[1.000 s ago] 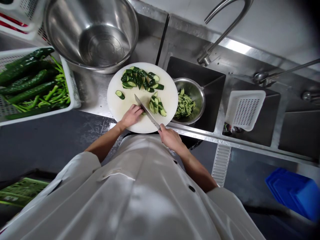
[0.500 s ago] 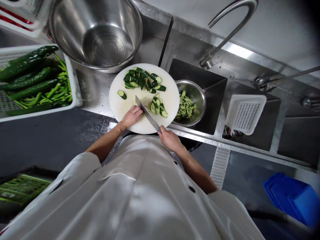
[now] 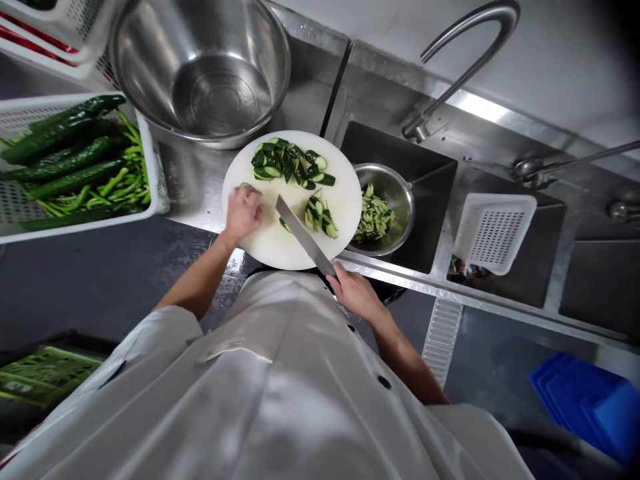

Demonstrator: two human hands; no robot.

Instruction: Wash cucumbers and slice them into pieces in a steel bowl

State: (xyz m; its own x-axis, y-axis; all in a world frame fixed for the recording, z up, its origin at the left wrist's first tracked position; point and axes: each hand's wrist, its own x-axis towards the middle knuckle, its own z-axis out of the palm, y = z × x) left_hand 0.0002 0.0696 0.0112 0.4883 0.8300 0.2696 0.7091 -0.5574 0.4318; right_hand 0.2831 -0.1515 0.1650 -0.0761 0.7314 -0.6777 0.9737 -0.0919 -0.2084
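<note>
My right hand (image 3: 356, 292) grips the handle of a kitchen knife (image 3: 306, 237), its blade slanting up and left across the round white cutting board (image 3: 270, 250). My left hand (image 3: 243, 212) is at the board's left edge, over a cucumber piece (image 3: 245, 184) that mostly hides under it. Motion blurs its bent fingers, so its grip is unclear. By the blade lies a small cucumber slice (image 3: 285, 225). Right of the blade is a pile of cut cucumber (image 3: 320, 215). Dark green cucumber chunks (image 3: 290, 162) sit at the board's back.
A steel bowl (image 3: 411, 212) of sliced cucumber (image 3: 373, 213) stands in the sink (image 3: 425, 167). A large steel basin (image 3: 200, 130) is behind the board. At left, a white basket (image 3: 159, 180) holds cucumbers (image 3: 75, 179) and green peppers (image 3: 120, 190). A faucet (image 3: 465, 73) arches over the sink.
My left hand has left the slice by the blade and moved left onto the cucumber piece. The knife has shifted slightly right with my right hand.
</note>
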